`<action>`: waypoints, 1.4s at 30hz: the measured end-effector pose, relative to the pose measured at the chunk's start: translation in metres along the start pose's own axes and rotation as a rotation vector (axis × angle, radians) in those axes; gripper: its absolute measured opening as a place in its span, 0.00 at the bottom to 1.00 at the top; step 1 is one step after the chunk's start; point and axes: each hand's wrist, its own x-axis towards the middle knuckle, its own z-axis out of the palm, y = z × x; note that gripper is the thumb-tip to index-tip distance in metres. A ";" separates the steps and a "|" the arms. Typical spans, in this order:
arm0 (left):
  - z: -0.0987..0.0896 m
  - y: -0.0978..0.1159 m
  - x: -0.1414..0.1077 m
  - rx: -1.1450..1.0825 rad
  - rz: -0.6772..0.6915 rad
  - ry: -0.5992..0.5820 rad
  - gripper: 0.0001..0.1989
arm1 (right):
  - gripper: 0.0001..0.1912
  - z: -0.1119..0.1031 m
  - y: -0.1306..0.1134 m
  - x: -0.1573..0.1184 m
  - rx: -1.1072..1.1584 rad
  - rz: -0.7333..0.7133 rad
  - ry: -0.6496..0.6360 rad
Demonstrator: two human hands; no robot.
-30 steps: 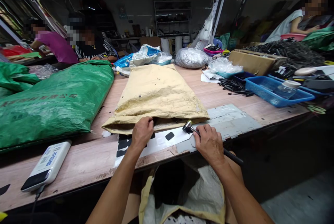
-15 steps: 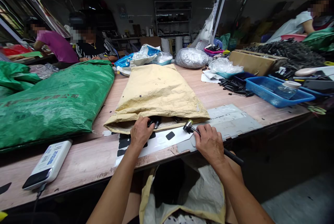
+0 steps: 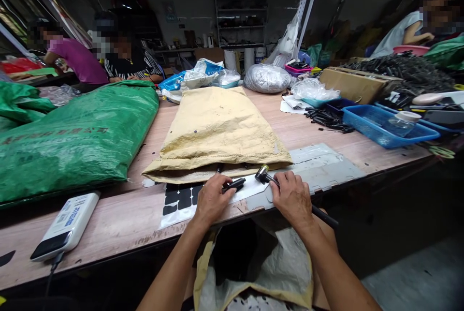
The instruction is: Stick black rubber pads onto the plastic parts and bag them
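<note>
Fingers of my left hand are closed on a black part, just in front of the mouth of a cream sack lying on the table. My right hand grips a small hammer with a metal and yellowish head and a black handle, which points down to the right. Beneath my left hand lies a white sheet with black stickers. A grey board lies under and beyond my right hand. An open sack sits at my lap.
To the left are a green sack and a white power bank with a cable. At the right stand a blue tray with a jar, a cardboard box and piled black parts. Several people sit farther off.
My left hand has drawn back from the sack's mouth towards the right and nearer to me, bringing a black part out with it. The hammer stays nearly where it was.
</note>
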 end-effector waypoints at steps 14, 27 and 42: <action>0.014 0.000 -0.001 0.005 0.018 0.003 0.08 | 0.04 0.008 0.017 -0.003 0.332 0.014 0.001; 0.013 -0.003 -0.002 -0.058 0.040 -0.010 0.10 | 0.17 -0.012 -0.029 -0.028 0.553 -0.135 0.012; 0.014 -0.007 -0.001 -0.080 0.052 -0.001 0.08 | 0.24 -0.026 -0.051 -0.028 0.395 -0.172 0.011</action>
